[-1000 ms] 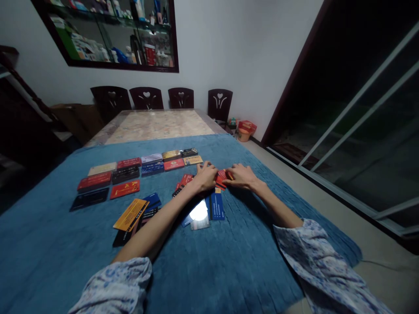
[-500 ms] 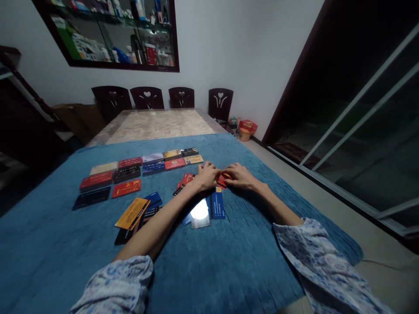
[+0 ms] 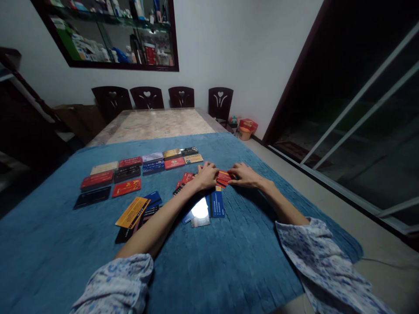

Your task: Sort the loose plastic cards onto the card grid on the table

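Observation:
A few red cards (image 3: 223,177) lie between my hands, just above the table covering. My right hand (image 3: 245,175) pinches their right edge between thumb and fingers. On the other side my left hand (image 3: 207,176) is curled with its fingertips at their left edge; part of its grip is hidden. Under and beside my left wrist are more loose cards, among them a red card (image 3: 187,177), a blue card (image 3: 217,205) and a shiny silvery card (image 3: 200,221). To the left of my forearm, a yellow card (image 3: 132,212) tops a loose heap of dark and blue cards.
Stacked cards stand in rows at the left, including a red stack (image 3: 97,179), a black stack (image 3: 127,173) and a gold stack (image 3: 172,154). A blue cloth (image 3: 209,270) covers the near table. Dark chairs (image 3: 181,97) line the far end.
My right hand has shifted slightly right, away from my left, and more of the red cards shows between them. My left hand stays almost where it was.

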The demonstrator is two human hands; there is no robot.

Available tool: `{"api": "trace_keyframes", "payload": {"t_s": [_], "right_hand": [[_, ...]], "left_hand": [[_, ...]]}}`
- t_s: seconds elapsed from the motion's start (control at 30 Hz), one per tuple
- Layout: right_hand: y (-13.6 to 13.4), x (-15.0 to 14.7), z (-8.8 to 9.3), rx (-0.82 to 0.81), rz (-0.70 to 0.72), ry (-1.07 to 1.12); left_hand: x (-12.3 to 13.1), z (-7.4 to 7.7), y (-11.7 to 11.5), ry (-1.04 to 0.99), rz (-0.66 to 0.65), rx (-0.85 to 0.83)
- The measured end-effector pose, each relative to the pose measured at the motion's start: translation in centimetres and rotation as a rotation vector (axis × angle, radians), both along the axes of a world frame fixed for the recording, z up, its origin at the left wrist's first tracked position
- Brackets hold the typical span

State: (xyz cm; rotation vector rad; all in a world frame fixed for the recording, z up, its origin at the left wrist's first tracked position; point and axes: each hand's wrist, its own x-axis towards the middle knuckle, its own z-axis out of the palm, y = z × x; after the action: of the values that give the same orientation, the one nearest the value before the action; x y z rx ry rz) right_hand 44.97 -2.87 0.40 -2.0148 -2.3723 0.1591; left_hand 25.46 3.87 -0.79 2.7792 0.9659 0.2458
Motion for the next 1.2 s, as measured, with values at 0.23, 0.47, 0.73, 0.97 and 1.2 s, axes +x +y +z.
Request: {"api": "trace_keyframes", "payload": {"t_s": [0.23, 0.47, 0.73, 0.97, 1.2], "right_hand": [[0.2, 1.1, -1.1, 0.092, 0.082, 0.086], [0.1, 1.2, -1.2, 0.133, 0.14, 0.167], [0.0, 1.0, -0.9, 0.174, 0.111, 0.192], [0.8, 1.0, -2.7, 0.288, 0.048, 0.176], [1.1, 0.8, -3.1, 0.402, -0.035, 0.277]], "left_hand": [[-0.1, -0.3, 0.2, -0.015, -0.022, -0.002], [-0.5, 0.1, 0.1, -0.034, -0.105, 0.064], [-0.9, 0.1, 0.7, -0.129, -0.032, 0.048], [-0.6, -0.3, 1.0, -0.25, 0.057, -0.034], [-0.7, -0.1, 1.0, -0.254, 0.086, -0.045]]}}
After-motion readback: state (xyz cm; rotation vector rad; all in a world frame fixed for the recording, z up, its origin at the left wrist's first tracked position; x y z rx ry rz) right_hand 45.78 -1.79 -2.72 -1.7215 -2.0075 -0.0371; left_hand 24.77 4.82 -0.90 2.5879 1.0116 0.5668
